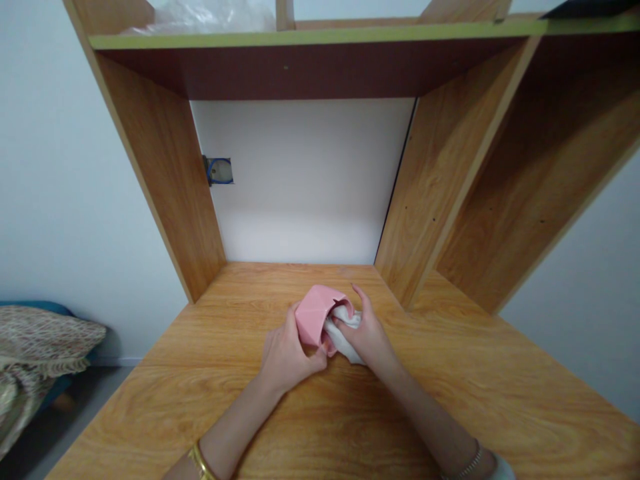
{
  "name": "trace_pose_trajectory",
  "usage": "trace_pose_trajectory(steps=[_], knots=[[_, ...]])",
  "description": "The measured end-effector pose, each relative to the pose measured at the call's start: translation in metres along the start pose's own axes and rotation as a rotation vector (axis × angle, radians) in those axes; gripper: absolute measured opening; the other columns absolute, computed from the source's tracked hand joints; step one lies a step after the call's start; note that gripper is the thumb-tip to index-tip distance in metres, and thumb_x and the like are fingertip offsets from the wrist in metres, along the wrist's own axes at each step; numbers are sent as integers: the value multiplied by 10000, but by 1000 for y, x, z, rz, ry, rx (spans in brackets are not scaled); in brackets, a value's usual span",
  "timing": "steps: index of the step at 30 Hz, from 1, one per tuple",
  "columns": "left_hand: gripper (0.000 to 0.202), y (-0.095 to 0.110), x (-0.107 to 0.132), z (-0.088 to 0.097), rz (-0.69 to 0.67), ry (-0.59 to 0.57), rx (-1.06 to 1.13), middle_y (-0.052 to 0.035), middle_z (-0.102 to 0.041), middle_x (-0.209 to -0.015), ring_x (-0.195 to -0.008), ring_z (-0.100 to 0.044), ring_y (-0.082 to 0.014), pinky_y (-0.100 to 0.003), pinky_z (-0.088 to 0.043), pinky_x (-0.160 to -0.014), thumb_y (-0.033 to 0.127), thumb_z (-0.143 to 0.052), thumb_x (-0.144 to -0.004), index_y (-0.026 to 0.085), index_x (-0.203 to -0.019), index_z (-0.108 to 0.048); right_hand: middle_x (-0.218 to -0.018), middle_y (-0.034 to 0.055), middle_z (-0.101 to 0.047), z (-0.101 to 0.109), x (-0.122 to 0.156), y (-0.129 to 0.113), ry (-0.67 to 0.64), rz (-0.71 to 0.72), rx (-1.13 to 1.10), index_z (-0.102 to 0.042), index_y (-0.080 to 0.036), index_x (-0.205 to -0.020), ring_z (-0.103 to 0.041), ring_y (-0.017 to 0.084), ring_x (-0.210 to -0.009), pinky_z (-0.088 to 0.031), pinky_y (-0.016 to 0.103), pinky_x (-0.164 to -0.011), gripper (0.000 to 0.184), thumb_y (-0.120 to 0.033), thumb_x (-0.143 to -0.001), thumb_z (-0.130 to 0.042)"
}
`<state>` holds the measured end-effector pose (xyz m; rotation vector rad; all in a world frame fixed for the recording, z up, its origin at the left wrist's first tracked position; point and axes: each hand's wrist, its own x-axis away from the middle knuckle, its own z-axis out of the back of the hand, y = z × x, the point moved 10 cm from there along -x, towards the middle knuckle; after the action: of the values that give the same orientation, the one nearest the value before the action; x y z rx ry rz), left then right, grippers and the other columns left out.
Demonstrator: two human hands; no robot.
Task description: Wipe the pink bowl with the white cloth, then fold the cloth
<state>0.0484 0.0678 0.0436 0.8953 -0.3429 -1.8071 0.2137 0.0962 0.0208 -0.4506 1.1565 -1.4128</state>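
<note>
A pink faceted container (315, 313), perhaps a small pot or cup, is tipped on its side with its notched opening toward the right. My left hand (287, 353) grips it from the left, fingers behind and thumb along the lower rim. A white cloth or tissue (343, 340) is bunched at the opening, partly inside it. My right hand (367, 333) presses the cloth into the opening, with some fingertips hidden inside and one finger raised. Whether the container touches the desk below cannot be made out.
The wooden desk (310, 427) lies under both hands. Upright wooden panels (160, 160) and a shelf (310, 70) frame the back. Clear plastic wrapping (210, 17) rests on the shelf. An uncovered wall box (220, 171) shows blue wire. A fringed blanket (45, 340) lies at the left.
</note>
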Motion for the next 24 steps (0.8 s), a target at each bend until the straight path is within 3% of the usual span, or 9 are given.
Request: trace_pose_trajectory(steps=[6, 13, 19, 24], knots=[[731, -5, 0, -2, 44, 17, -141, -84, -630, -838, -749, -611, -277, -357, -434, -676, 452, -579, -631, 143, -1225, -288, -772, 39, -637, 6, -1, -5, -7, -2, 128, -248, -176, -1309, -591, 176, -621, -445, 266, -566, 727, -282, -655, -549], [702, -12, -1, -5, 67, 2, -129, -88, -622, -919, -785, -603, -262, -335, -437, -669, 455, -556, -641, 150, -1220, -301, -662, 28, -609, 13, 1, -15, -16, 11, 265, -246, -154, -1310, -575, 183, -559, -403, 237, -495, 712, -299, -675, -534], [747, -4, 3, -9, -52, -9, -122, -70, -626, -837, -741, -602, -255, -342, -439, -674, 449, -565, -603, 138, -1229, -301, -556, -30, -556, 12, 2, -18, -72, 12, 247, -164, -178, -1339, -542, 156, -491, -365, 205, -460, 786, -294, -664, -549], [741, 5, 6, -7, -185, -1, -64, -87, -610, -950, -791, -594, -254, -345, -442, -708, 449, -561, -594, 154, -1227, -312, -584, -32, -556, 5, 3, -15, -122, 35, 160, -166, -184, -1335, -536, 146, -517, -378, 210, -489, 793, -240, -648, -557]])
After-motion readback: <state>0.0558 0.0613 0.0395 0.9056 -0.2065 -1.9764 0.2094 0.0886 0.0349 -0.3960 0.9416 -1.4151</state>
